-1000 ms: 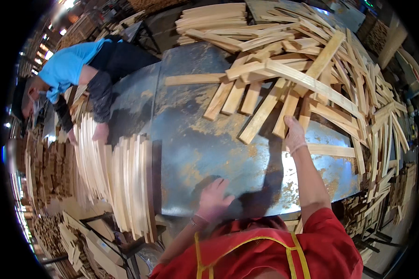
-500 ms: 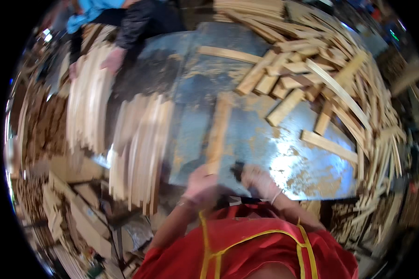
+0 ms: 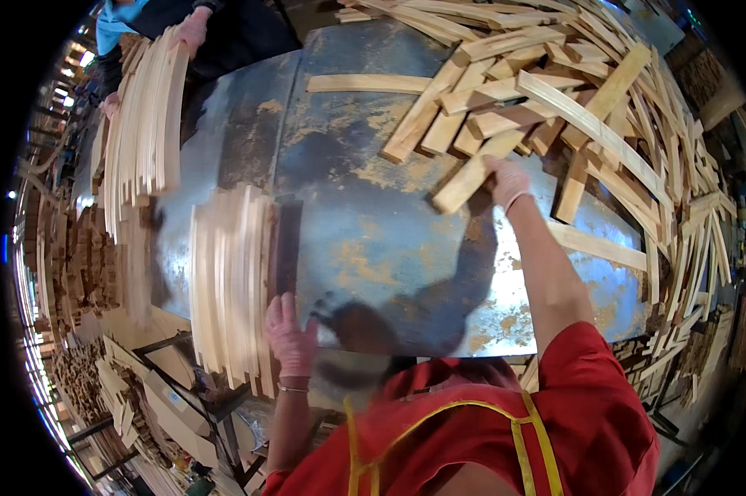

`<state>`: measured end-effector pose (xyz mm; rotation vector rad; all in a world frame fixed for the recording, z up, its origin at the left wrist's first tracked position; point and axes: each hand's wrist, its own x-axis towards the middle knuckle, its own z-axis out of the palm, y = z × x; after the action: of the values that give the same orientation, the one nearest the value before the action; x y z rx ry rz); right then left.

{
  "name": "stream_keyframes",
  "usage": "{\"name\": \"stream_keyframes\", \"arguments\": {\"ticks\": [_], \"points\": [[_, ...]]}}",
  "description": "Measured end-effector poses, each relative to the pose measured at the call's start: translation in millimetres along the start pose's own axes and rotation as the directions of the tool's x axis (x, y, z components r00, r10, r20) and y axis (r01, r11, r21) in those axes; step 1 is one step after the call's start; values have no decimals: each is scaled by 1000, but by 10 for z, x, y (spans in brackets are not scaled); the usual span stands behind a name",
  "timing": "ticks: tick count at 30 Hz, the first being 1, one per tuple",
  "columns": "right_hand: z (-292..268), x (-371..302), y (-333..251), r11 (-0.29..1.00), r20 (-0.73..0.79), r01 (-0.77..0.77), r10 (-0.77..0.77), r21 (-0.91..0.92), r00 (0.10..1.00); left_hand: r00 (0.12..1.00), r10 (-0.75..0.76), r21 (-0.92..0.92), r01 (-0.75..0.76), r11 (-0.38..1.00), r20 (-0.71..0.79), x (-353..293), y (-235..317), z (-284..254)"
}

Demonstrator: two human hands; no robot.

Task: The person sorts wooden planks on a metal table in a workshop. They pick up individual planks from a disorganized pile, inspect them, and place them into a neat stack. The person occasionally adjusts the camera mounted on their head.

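Observation:
My right hand [image 3: 509, 180], arm stretched forward, has its fingers closed on the near end of a short wooden strip [image 3: 466, 187] at the front of a loose pile. Part of those fingers is hidden. My left hand [image 3: 290, 339] is open, fingers extended, beside the right edge of a row of pale wooden strips [image 3: 228, 281]. Whether it touches the outermost strip I cannot tell. Both hands look thinly gloved. The strips lie side by side at the left of a worn metal table [image 3: 365, 273].
The loose wood pile [image 3: 555, 99] covers the table's far right, with one strip [image 3: 365, 83] lying crosswise at its left. At the far left a co-worker's gloved hands [image 3: 193, 31] hold a bundle of strips [image 3: 145, 124]. Brown wood stacks [image 3: 83, 273] stand beyond the left edge.
My right hand has moved from the near edge up to the pile. My left hand has let go of a wooden piece and shifted left to the row. The co-worker's bundle has moved farther away.

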<state>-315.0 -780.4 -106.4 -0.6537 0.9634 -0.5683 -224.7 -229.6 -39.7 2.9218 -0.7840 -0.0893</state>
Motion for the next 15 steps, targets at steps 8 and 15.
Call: {"name": "stream_keyframes", "arguments": {"ticks": [8, 15], "points": [[-509, -2081, 981, 861, 392, 100, 121, -498, 912, 885, 207, -190, -138, 972, 416, 313, 1871, 26], [-2618, -1312, -867, -558, 115, -116, -361, -822, 925, 799, 129, -143, -54, 988, 587, 288, 1556, 36]]}}
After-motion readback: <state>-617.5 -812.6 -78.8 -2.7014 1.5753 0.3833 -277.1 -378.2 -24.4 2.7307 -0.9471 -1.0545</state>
